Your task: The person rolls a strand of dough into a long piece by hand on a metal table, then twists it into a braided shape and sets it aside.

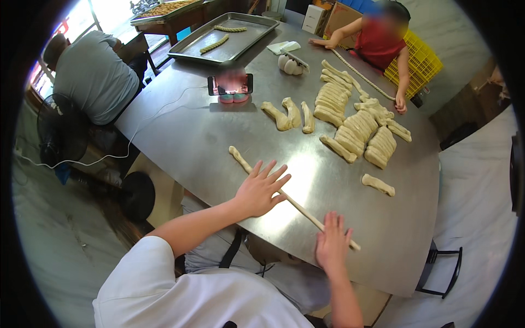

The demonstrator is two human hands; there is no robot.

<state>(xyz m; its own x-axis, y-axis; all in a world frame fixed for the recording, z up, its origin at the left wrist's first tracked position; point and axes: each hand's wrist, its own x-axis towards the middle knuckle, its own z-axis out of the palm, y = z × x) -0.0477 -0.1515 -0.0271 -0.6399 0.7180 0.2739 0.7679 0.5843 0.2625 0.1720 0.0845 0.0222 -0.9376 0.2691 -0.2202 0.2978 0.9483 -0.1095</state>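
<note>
A long thin dough rope lies slantwise on the steel table, its upper left end thicker than the rest. My left hand rests flat across it near that thick end, fingers spread. Toward the lower right end, my right hand also presses flat on the rope, fingers stretched out. Parts of the rope are hidden beneath both palms. Beyond my right hand sits a short dough strip, apart from the stacked dough strips.
Three loose dough pieces lie left of the stacks. A phone stands on a pink holder, its white cable trailing left. Two twisted strips lie in the metal tray. Across the table, a person in red handles a twisted dough rope.
</note>
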